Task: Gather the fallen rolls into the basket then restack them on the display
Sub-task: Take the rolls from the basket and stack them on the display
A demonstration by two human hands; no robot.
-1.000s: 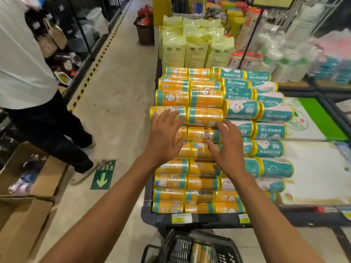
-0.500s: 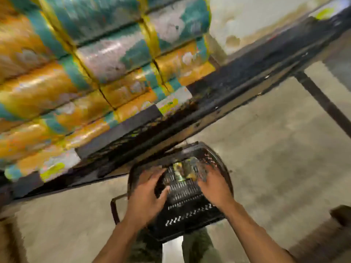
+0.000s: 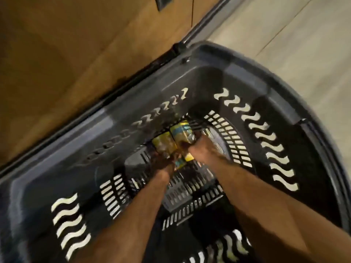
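Reaching down into a dark plastic basket point(image 3: 247, 76), a person's 2 bare arms meet over the yellow-and-teal rolls point(image 3: 181, 130) bunched at the middle of its slotted bottom. The right hand point(image 3: 202, 149) has its fingers curled round the one nearest the basket's far wall. The left hand point(image 3: 164, 164) touches the neighbouring one, but blur and shadow hide its fingers, so their state cannot be told. Pale floor point(image 3: 303, 35) shows beyond the basket's rim, and a brown panel point(image 3: 66, 54) runs along its other side.
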